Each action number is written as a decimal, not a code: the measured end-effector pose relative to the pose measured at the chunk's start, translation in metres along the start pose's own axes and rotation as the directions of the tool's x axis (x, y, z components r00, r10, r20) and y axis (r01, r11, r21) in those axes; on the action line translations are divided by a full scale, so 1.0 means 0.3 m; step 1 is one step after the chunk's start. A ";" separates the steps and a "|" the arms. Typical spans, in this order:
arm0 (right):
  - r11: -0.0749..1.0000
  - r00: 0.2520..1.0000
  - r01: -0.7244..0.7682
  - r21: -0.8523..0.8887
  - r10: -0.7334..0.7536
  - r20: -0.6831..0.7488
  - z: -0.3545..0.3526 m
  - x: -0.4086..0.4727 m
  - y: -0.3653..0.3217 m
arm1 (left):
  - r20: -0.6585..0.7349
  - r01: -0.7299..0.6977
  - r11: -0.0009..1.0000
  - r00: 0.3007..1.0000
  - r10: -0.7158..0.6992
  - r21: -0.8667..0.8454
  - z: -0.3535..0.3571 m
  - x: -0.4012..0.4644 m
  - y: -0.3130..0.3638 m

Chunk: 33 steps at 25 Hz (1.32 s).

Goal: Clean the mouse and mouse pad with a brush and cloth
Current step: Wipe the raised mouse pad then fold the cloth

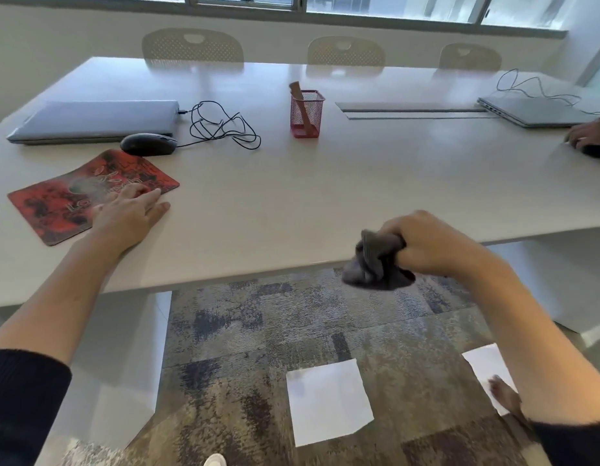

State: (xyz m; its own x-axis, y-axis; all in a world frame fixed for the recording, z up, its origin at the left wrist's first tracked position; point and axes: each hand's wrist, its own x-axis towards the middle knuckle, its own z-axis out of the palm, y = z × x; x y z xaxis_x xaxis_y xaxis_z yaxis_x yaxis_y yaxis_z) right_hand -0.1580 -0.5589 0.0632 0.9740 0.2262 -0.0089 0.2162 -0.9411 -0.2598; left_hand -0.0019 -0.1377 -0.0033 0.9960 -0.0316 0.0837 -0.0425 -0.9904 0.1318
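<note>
A red and black mouse pad (56,193) lies at the left of the white table (325,183). My left hand (130,216) rests flat on its near right corner, fingers spread, holding nothing. Just behind the pad sits a black wired mouse (148,144) with its tangled cable (224,126). My right hand (436,243) is closed on a bunched dark grey cloth (376,264), held over the table's front edge. A brush with a wooden handle (300,95) stands in a red mesh cup (306,116) at mid-table.
A closed grey laptop (93,121) lies behind the mouse. Another laptop (534,111) with a cable sits at the far right, beside another person's hand (587,134). Three chairs stand along the far side. White paper sheets (328,401) lie on the carpet.
</note>
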 end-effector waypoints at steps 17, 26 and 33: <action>0.514 0.944 -0.100 0.852 0.319 -0.082 -0.058 0.058 0.030 | 0.071 0.028 0.999 0.997 -0.025 -0.045 -0.017 0.040 0.014; -0.021 0.902 -0.306 0.952 0.315 0.297 -0.087 0.352 -0.084 | 0.005 -0.123 0.343 0.937 0.348 -0.931 -0.193 -0.070 0.512; 0.254 0.938 -0.042 0.966 0.343 -0.050 -0.068 0.546 -0.208 | -0.036 -0.078 0.070 0.883 0.469 -0.995 -0.212 0.100 0.714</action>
State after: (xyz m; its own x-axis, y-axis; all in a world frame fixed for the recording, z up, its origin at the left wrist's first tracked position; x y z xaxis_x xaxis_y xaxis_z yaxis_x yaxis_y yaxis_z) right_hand -0.0107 -0.4683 0.0976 0.9912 -0.1230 -0.0496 -0.0507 -0.0054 -0.9987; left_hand 0.0138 -0.3423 0.0901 0.8562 -0.4874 0.1715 -0.1588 0.0675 0.9850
